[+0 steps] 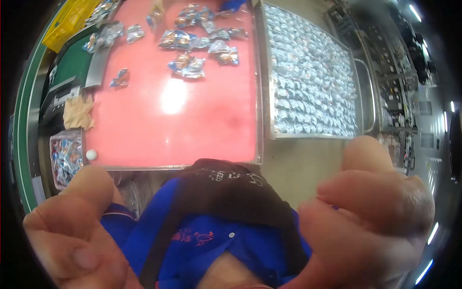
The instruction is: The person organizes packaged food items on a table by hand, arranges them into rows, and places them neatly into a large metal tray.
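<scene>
My left hand (79, 231) is raised close to the camera at the lower left. Its fingers are partly bent and apart, with nothing visible in them. On the right, my right hand (370, 216) is also held up near the camera, blurred, its fingers curled loosely and a gap between thumb and forefinger. No object shows in it. Both hands hover in front of the pink table (168, 130), touching nothing on it. Small shiny packets (185, 66) lie scattered over the table's far half. A white ball-like thing (91, 154) sits at its near left corner.
A metal tray (313, 72) filled with rows of silvery packets stands right of the table. Along the left are a yellow crate (70, 21), a green conveyor belt (72, 65), a tan glove-like piece (78, 112) and a bin of wrappers (67, 156).
</scene>
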Available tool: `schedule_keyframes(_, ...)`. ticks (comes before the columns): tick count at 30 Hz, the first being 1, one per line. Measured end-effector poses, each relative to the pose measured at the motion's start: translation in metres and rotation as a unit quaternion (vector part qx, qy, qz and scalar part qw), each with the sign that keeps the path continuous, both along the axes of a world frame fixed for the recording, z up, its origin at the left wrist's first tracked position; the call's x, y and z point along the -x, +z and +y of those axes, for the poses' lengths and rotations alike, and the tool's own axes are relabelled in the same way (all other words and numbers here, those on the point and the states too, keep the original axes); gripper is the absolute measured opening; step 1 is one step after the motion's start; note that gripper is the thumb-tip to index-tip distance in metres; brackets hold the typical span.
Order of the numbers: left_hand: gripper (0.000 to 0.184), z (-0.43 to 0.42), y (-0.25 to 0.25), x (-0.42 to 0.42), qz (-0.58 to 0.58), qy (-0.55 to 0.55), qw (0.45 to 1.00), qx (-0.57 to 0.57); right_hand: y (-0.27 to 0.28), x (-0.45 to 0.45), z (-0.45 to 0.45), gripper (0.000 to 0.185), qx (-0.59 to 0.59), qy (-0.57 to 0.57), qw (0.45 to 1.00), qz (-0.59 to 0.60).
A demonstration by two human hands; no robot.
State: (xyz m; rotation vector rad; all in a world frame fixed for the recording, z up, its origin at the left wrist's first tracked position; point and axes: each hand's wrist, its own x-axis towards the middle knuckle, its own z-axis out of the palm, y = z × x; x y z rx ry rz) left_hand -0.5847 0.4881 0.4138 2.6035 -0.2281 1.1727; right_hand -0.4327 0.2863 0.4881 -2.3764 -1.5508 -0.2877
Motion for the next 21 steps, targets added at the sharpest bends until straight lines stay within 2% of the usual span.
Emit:
schedule_keyframes(2,0.030,0.003,-0.005,-0.012,-0.045,0.010,0.998,-0.048,-0.001,0.000,0.003,0.025,0.007,-0.024,1.000,0.005)
schedule_keyframes(4,0.030,0.016,-0.012,-0.009,-0.100,-0.039,0.989,-0.097,0.000,0.001,0.001,0.026,0.000,-0.027,1.000,0.006)
schedule_keyframes(5,0.028,0.033,-0.019,-0.004,-0.138,-0.103,0.978,-0.117,0.000,0.002,0.002,0.026,0.005,-0.029,1.000,-0.002)
schedule_keyframes(7,0.024,0.042,-0.024,-0.002,-0.144,-0.197,0.960,-0.138,-0.008,-0.010,-0.020,0.022,-0.048,0.037,0.998,0.009)
schedule_keyframes(8,0.024,0.043,-0.022,0.002,-0.107,-0.218,0.959,-0.143,-0.010,-0.018,-0.031,0.021,-0.076,0.072,0.994,0.016)
schedule_keyframes(10,0.027,0.011,-0.002,0.005,0.048,-0.036,0.997,-0.051,-0.003,-0.044,-0.045,0.028,-0.058,0.195,0.979,-0.008)
schedule_keyframes(11,0.029,-0.044,0.022,-0.004,0.155,0.167,0.972,0.051,0.008,-0.065,-0.046,0.041,-0.010,0.277,0.960,-0.044)
schedule_keyframes(12,0.031,-0.063,0.034,-0.011,0.204,0.260,0.928,0.170,0.002,-0.073,-0.041,0.040,-0.031,0.311,0.946,-0.081)
schedule_keyframes(13,0.034,-0.082,0.047,-0.020,0.244,0.351,0.859,0.281,-0.004,-0.080,-0.035,0.041,-0.052,0.342,0.930,-0.120)
schedule_keyframes(14,0.036,-0.086,0.052,-0.022,0.229,0.334,0.819,0.405,-0.036,-0.079,-0.028,0.036,-0.139,0.324,0.922,-0.159)
schedule_keyframes(15,0.036,-0.081,0.054,-0.023,0.222,0.335,0.819,0.411,-0.037,-0.081,-0.029,0.037,-0.141,0.312,0.926,-0.159)
schedule_keyframes(17,0.040,-0.063,0.056,-0.024,0.262,0.188,0.869,0.374,-0.040,-0.085,-0.031,0.047,-0.144,0.287,0.934,-0.159)
schedule_keyframes(19,0.038,-0.043,0.042,-0.018,0.207,0.087,0.939,0.259,-0.045,-0.096,-0.031,0.038,-0.151,0.273,0.937,-0.155)
schedule_keyframes(21,0.037,-0.024,0.031,-0.021,0.154,0.010,0.973,0.169,-0.040,-0.106,-0.033,0.033,-0.133,0.268,0.940,-0.161)
